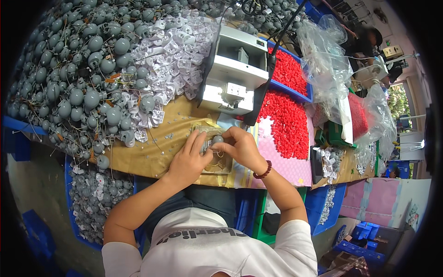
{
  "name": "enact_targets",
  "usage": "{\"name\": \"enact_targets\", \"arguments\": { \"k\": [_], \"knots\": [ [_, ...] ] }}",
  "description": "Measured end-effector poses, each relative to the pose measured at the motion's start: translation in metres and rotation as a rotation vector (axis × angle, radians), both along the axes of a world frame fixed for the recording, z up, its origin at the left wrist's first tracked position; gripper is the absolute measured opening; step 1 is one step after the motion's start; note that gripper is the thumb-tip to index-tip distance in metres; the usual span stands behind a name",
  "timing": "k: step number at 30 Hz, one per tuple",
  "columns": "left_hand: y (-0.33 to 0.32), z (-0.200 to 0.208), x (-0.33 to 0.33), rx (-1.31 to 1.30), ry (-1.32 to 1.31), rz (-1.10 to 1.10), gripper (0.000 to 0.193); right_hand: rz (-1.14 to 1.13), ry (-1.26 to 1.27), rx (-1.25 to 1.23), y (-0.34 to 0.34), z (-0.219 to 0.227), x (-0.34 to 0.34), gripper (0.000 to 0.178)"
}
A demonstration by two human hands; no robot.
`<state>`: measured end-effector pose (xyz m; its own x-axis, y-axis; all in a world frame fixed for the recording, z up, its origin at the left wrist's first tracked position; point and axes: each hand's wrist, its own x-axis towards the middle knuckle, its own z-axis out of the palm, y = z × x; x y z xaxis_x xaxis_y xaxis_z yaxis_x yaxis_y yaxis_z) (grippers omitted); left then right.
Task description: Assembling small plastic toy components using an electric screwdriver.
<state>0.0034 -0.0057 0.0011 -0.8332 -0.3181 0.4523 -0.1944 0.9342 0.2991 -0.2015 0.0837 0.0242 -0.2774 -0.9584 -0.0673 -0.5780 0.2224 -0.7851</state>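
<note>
a small grey round part [218,138] sits near the front edge of the tabletop [152,154], pinched at its top by the fingertips of the right hand [240,147]. the left hand [189,159] lies flat beside it, fingers narrow, pressing a whitish bracket against a clear plastic jig [217,161]. the part looks light, hard and smooth, likely slippery, so its rounded body seems the best hold; thin wire leads could bend. toward the back left a heap of matching grey parts [78,69] meets a pile of white brackets [170,55]. a white boxy machine [233,69] stands behind, red plastic pieces [286,120] to its right.
</note>
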Motion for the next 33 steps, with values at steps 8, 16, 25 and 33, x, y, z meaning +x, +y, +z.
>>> {"name": "enact_targets", "arguments": {
  "k": [8, 16, 25, 33],
  "knots": [
    [-0.005, 0.010, -0.004, 0.252, 0.094, 0.029, 0.033, -0.052, 0.285, -0.128, 0.002, -0.005, 0.015, 0.055],
    [-0.004, 0.014, -0.021, 0.206, -0.021, 0.106, 0.039, -0.097, 0.139, -0.389, -0.003, -0.008, -0.024, 0.052],
    [-0.003, 0.013, -0.030, 0.190, -0.017, 0.091, 0.033, -0.511, -0.169, -0.486, -0.050, -0.015, -0.100, 0.058],
    [-0.005, 0.016, -0.028, 0.243, -0.001, 0.105, 0.025, -0.139, -0.552, -1.052, -0.056, 0.109, -0.033, 0.082]
  ]
}}
